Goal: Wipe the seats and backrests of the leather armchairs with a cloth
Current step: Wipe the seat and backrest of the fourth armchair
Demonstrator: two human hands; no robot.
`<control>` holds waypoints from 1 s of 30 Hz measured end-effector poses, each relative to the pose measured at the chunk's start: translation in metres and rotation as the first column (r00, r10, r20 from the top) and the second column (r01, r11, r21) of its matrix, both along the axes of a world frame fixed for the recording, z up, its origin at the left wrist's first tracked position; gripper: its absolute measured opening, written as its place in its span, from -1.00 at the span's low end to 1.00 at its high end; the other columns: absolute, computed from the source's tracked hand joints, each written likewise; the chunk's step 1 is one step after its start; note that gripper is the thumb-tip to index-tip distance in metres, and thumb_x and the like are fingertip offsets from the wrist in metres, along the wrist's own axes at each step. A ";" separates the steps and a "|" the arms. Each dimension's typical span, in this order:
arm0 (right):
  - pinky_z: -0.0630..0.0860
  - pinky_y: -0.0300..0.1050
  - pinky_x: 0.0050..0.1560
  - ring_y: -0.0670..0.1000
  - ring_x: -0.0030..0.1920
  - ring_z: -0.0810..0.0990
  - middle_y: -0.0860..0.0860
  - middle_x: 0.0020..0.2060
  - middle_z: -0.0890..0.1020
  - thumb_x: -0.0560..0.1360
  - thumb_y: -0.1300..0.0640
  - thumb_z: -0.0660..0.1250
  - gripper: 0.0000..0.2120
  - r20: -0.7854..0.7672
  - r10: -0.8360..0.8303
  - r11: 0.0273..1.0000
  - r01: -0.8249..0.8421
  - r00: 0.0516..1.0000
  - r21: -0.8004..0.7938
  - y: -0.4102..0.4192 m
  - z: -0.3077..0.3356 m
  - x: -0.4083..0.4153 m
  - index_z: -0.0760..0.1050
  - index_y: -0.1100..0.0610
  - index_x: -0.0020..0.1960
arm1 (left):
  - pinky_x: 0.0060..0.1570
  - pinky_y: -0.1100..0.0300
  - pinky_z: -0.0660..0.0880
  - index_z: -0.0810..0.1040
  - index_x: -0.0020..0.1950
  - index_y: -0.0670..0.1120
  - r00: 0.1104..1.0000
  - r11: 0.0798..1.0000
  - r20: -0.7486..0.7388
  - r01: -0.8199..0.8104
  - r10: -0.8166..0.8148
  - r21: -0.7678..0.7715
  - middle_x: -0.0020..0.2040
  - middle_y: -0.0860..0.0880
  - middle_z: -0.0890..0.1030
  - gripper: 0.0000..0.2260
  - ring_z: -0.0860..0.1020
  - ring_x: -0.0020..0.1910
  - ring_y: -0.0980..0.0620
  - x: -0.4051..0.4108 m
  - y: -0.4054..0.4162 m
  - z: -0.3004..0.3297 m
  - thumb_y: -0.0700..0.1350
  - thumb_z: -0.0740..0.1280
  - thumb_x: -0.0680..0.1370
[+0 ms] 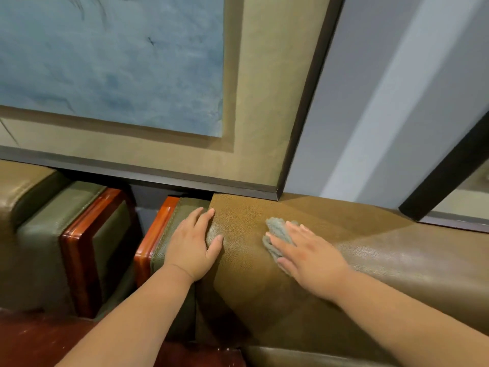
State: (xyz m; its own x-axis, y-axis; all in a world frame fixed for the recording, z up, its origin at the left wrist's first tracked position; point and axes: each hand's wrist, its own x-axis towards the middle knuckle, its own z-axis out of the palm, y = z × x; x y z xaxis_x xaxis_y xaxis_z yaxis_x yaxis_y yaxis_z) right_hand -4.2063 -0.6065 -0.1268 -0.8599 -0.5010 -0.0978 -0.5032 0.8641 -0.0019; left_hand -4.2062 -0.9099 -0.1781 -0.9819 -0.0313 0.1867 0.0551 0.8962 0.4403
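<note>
Right hand [307, 256]: we are pressing the grey-green cloth [277, 235] flat on the armchair backrest [370, 266], fingers straight, slightly apart.
Left hand [193, 242]: at nine o'clock of the cloth, we are resting it open, fingers spread.

The light here is soft and even, moderately bright, with no hard beam anywhere; a pale band of brightness runs diagonally down the grey wall [391, 96] at the upper right of the frame; a dull sheen lies on the leather backrest [397, 260] at the right, and small glints sit on the glossy red wood trim [79, 242] at the lower left; deep shadow fills the gap under the picture frame [158, 176] in the centre left; the wide lens bends straight edges toward the corners; the whole picture is a little soft, most smeared along the right edge and the lower corners.
</note>
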 end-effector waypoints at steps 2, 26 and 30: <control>0.22 0.06 0.58 0.16 0.52 0.33 0.15 0.53 0.34 0.61 -0.26 -0.24 -0.36 0.024 -0.210 0.975 0.212 0.977 -0.068 0.028 0.006 -0.030 0.12 -0.11 0.63 | 0.60 -0.10 0.23 0.44 0.50 0.01 0.999 0.995 -0.038 -0.026 0.022 -0.092 0.62 -0.08 0.31 -0.37 0.23 0.62 -0.10 -0.010 0.014 0.017 0.35 0.09 0.57; 0.11 0.13 0.60 0.16 0.61 0.17 0.13 0.63 0.18 0.70 -0.11 -0.08 -0.50 0.091 -0.228 0.963 0.239 0.969 -0.125 0.016 0.013 -0.062 0.14 -0.08 0.62 | 0.33 -0.06 0.45 0.67 0.26 -0.04 0.982 0.974 -0.188 -0.011 -0.033 -0.227 0.32 -0.05 0.64 -0.52 0.56 0.31 -0.10 -0.048 0.074 0.015 0.21 0.19 0.56; 0.18 0.17 0.56 0.26 0.54 0.24 0.25 0.53 0.27 0.71 -0.07 -0.03 -0.52 0.122 -0.628 0.759 0.640 0.768 -0.119 0.056 0.015 -0.092 0.20 -0.02 0.60 | 0.35 -0.06 0.44 0.67 0.27 -0.05 0.981 0.973 -0.191 -0.015 -0.030 -0.231 0.32 -0.05 0.64 -0.52 0.56 0.32 -0.09 -0.047 0.073 0.016 0.21 0.18 0.57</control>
